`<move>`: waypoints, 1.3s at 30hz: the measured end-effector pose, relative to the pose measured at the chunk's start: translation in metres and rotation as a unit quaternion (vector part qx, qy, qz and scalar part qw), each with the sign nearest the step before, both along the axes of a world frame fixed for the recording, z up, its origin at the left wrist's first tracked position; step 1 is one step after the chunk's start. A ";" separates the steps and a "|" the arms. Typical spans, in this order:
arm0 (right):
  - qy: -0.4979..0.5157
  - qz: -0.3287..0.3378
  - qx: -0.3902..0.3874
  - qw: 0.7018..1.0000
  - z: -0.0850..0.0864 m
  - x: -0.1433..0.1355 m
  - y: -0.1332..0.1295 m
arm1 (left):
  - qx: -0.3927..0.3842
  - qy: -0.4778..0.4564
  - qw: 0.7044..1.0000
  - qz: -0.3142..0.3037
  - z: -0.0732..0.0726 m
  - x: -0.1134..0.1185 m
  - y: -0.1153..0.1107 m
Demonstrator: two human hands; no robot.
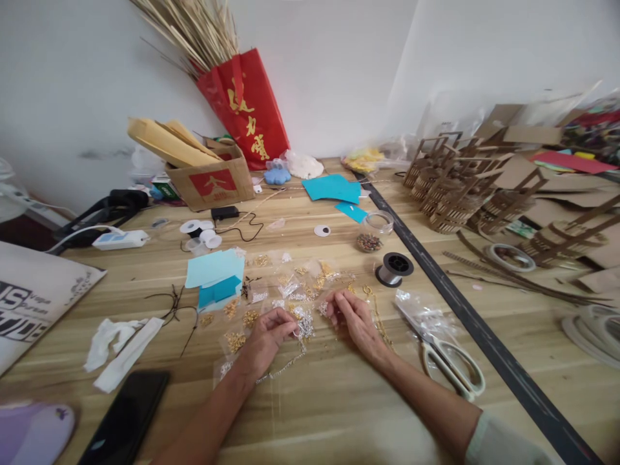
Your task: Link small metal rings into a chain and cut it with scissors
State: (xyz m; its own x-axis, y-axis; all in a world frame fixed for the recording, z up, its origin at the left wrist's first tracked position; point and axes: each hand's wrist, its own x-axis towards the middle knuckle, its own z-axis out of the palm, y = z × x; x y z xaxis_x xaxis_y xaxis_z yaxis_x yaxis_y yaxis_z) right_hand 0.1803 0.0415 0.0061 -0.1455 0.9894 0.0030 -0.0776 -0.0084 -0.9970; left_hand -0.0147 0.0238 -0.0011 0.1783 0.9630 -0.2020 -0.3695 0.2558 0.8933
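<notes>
My left hand is closed in a pinch at the end of a thin silver chain, which trails across the table below the fingers. Just past its fingertips lies a pile of small silver jewellery findings. My right hand is to the right of the pile, fingers curled together near a little clear bag of pale bits; whatever is between them is too small to make out. Beyond both hands spread small plastic bags of gold findings and silver ones. A gold chain lies beside my right wrist.
Scissors rest on a clear bag at right, near a wire spool and a bead jar. A black strip crosses the table. Small woven baskets stand farther right. At left lie a phone and blue cards.
</notes>
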 end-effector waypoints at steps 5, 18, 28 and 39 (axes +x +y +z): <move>0.011 0.006 -0.013 1.000 0.000 -0.002 -0.002 | -0.009 -0.010 1.000 0.001 0.000 0.000 0.000; -0.004 0.069 0.018 0.997 -0.004 -0.005 -0.007 | -0.012 -0.024 1.000 0.010 0.002 0.000 0.000; 0.001 0.194 -0.003 0.981 -0.023 -0.023 -0.022 | -0.007 -0.029 1.000 0.005 0.003 0.001 -0.001; 0.005 0.180 -0.027 0.983 -0.018 -0.027 -0.023 | 0.005 -0.006 1.000 0.016 0.006 0.005 -0.003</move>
State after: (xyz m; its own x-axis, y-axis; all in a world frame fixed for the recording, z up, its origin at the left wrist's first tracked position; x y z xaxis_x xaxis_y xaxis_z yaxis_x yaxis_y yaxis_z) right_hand 0.1533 0.0184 -0.0119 -0.4857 0.8730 -0.0449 -0.0695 -0.0897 -0.9935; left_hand -0.0101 0.0208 0.0045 0.1487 0.9702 -0.1915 -0.3874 0.2353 0.8914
